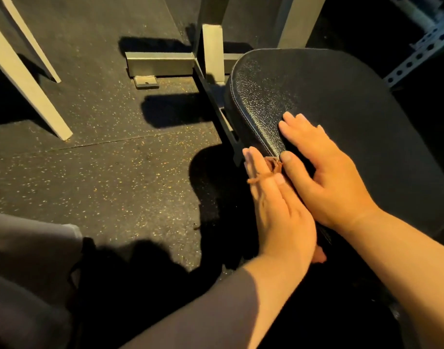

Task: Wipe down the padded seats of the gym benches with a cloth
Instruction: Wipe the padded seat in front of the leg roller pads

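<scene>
Both hands at the seat's (329, 102) seven-o'clock edge.
Left hand (279, 212) flat, fingers straight, pressing a thin, limp, probably frayed cloth (272, 168); right hand (321, 170) lies relaxed on grippy padding.

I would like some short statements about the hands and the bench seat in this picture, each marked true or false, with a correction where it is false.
1. The right hand lies on top of the black padded seat with its fingers stretched out. True.
2. The left hand is lifted well away from the seat. False: it is at the seat's near edge, beside the right hand.
3. A bit of brownish-orange material shows between the two hands. True.
4. The seat padding is bright red. False: it is black, with a stitched seam along the edge.
5. The floor is dark with light speckles. True.
</scene>
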Motion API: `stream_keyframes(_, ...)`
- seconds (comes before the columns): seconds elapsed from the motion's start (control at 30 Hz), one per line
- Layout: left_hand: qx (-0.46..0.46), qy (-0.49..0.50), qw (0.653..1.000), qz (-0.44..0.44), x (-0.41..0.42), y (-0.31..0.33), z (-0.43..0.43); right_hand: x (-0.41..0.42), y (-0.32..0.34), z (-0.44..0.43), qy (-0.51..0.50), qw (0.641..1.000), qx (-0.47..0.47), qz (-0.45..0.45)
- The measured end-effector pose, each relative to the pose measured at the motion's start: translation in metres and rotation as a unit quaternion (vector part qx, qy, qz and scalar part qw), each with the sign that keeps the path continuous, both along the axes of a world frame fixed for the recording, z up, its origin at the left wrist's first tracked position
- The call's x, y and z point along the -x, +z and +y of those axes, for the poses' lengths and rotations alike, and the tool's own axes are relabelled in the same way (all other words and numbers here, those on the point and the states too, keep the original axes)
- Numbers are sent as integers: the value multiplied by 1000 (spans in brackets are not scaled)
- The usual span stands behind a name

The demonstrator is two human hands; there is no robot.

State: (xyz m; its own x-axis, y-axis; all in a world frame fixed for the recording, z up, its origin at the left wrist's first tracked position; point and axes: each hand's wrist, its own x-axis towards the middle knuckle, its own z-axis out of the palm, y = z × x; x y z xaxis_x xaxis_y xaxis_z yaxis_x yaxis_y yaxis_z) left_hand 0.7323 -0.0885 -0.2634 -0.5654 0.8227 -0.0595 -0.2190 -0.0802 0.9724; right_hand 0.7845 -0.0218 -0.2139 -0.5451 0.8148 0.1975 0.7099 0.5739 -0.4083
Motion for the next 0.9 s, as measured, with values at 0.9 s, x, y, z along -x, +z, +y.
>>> stream_keyframes(0.9, 153, -202, 748, 613, 145, 87, 173, 5, 5, -5, -172, 982, -40, -61)
